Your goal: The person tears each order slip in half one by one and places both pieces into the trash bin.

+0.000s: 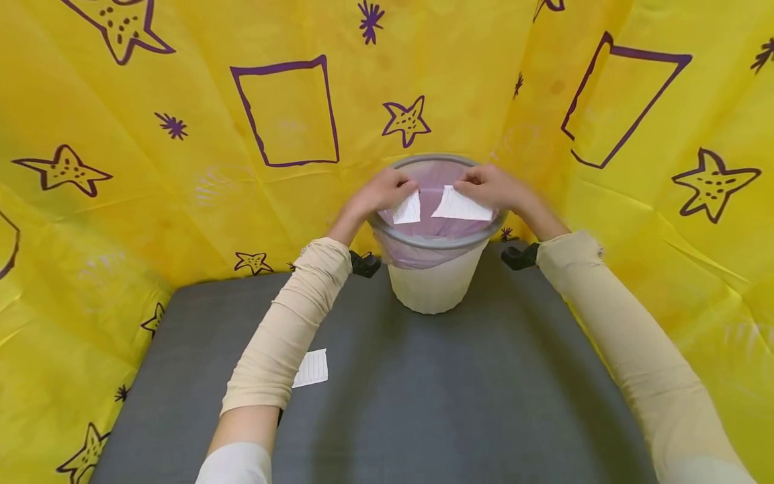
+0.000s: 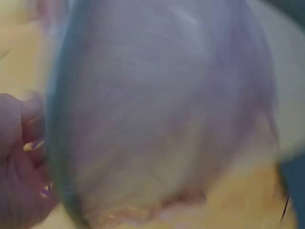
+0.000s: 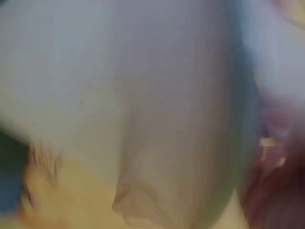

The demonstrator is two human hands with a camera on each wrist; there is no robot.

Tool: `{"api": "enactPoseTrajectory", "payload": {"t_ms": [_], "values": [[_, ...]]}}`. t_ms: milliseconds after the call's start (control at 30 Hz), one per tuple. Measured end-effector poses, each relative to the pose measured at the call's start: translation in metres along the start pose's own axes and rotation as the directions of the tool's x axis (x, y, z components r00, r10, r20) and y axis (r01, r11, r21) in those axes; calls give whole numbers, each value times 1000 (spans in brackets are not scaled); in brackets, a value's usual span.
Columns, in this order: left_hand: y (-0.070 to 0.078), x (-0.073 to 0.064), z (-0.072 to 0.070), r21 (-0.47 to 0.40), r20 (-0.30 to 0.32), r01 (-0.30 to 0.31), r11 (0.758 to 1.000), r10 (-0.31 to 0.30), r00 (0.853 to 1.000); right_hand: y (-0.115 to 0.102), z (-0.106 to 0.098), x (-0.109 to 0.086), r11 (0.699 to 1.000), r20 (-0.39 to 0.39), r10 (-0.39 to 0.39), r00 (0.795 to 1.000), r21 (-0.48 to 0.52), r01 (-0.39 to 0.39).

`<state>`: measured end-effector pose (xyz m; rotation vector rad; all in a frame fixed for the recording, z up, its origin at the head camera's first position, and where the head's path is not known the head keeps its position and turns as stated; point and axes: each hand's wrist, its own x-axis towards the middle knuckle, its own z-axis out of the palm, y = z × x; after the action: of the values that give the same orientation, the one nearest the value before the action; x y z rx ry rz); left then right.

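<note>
Above the mouth of a white waste bin (image 1: 432,282), my left hand (image 1: 387,189) pinches a small piece of white paper (image 1: 408,208). Across from it, my right hand (image 1: 492,187) pinches a wider paper piece (image 1: 462,205), and a gap separates the two. A grey ring rims the bin, and a translucent pinkish bag (image 1: 417,254) lines it, folded over the outside. Blurred in the left wrist view, the left hand (image 2: 21,162) shows beside the rim. The right wrist view is also smeared, with the right hand (image 3: 274,181) dark at its edge.
A lined scrap of white paper (image 1: 312,368) lies on the dark grey tabletop (image 1: 459,396), partly behind the left forearm. Yellow cloth (image 1: 199,87) with purple drawings hangs close behind the bin and along both sides.
</note>
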<state>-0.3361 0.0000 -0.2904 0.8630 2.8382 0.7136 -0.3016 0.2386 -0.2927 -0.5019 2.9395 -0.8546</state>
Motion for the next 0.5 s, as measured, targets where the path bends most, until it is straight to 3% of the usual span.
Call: {"api": "enactPoseTrajectory", "payload": {"t_ms": [67, 167, 267, 400, 500], "values": [[4, 4, 6, 171, 8, 31, 985, -33, 999, -5, 6, 3, 978, -39, -8, 999, -210, 0], [9, 7, 16, 388, 5, 79, 918, -88, 996, -12, 16, 5, 902, -90, -23, 996, -432, -19], [11, 8, 22, 421, -10, 103, 901, -109, 994, -15, 20, 5, 887, -108, -18, 994, -460, -34], [11, 7, 24, 413, -30, 111, 904, -109, 994, -16, 21, 6, 891, -93, -15, 996, -453, -29], [3, 1, 17, 407, -50, 110, 907, -98, 994, -10, 17, 1, 902, -85, -26, 996, -432, -14]]}}
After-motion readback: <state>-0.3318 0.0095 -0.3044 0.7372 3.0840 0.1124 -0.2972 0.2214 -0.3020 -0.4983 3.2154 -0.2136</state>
